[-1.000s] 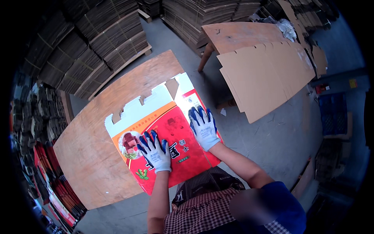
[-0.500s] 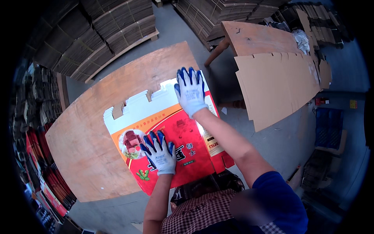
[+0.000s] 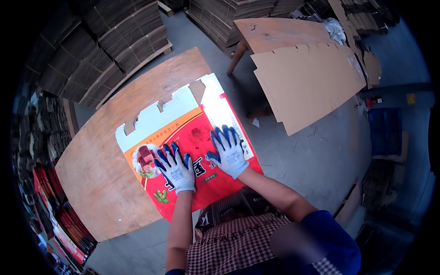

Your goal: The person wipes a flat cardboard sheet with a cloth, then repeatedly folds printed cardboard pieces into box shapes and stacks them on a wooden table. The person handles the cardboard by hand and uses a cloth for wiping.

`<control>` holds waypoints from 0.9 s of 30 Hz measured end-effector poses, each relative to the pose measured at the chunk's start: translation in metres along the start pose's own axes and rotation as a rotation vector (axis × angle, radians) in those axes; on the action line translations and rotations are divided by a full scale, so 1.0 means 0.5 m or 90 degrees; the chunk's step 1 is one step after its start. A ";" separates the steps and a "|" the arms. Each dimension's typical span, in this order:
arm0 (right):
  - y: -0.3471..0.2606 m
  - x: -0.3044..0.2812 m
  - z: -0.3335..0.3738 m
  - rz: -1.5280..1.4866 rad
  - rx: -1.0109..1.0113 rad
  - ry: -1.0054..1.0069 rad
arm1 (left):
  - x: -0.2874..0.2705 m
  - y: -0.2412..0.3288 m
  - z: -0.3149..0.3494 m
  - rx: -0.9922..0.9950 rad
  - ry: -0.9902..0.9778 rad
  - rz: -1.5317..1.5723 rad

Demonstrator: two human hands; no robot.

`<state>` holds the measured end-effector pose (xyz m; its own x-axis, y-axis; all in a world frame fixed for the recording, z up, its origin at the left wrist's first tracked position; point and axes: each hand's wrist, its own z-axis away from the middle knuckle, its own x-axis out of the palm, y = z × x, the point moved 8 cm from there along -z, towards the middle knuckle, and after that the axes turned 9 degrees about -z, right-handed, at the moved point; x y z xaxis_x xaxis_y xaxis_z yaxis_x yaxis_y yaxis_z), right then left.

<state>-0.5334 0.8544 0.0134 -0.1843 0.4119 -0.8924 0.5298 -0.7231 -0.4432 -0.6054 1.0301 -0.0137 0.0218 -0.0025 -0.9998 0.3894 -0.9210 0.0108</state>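
Observation:
A stack of flat printed carton blanks [image 3: 183, 132], red and orange with white slotted flaps, lies on a wooden table. Both my hands wear white gloves with blue fingertips. My left hand [image 3: 178, 169] rests flat on the red panel, fingers spread, beside the printed picture of food on a plate. Flat as well, my right hand [image 3: 230, 155] lies near the right side of the top blank, where the red panel meets a glossy white one. Neither hand grips anything. The palms hide part of the print.
The wooden table [image 3: 96, 169] extends left of the blanks. On another table [image 3: 284, 34] at the far right lies plain brown cardboard [image 3: 311, 82]. Strapped cardboard stacks [image 3: 128, 36] stand on pallets at the back. Red printed sheets [image 3: 68, 220] are piled at the left, and a blue crate [image 3: 385, 130] sits at right.
My right hand has moved from the far right corner of the blanks back toward me, onto the printed panel. My left hand stays on the red panel. The whole view has shifted slightly.

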 end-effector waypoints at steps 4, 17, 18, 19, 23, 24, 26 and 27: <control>0.002 -0.043 0.107 -0.133 0.007 0.009 | -0.003 -0.013 0.007 -0.002 0.034 0.067; 0.083 -0.042 0.085 0.040 0.064 0.007 | -0.015 0.260 -0.076 0.231 -0.027 0.085; 0.083 -0.027 0.093 0.063 0.065 -0.008 | -0.014 0.264 -0.079 0.231 -0.030 0.083; 0.086 -0.013 0.097 0.085 0.067 -0.023 | -0.014 0.267 -0.079 0.231 -0.033 0.081; 0.090 0.005 0.104 0.092 0.087 -0.051 | -0.010 0.266 -0.083 0.210 -0.036 0.080; 0.094 0.007 0.105 0.078 0.092 -0.047 | -0.009 0.267 -0.091 0.197 -0.026 0.072; 0.100 0.013 0.108 0.061 0.102 -0.047 | -0.003 0.272 -0.114 0.171 -0.008 0.056; 0.097 0.012 0.107 0.057 0.107 -0.054 | 0.000 0.270 -0.133 0.160 -0.021 0.044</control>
<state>-0.5532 0.7923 -0.0181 -0.2153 0.2985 -0.9298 0.4036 -0.8398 -0.3631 -0.4914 0.9316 -0.0107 0.0085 -0.0779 -0.9969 0.1473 -0.9860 0.0783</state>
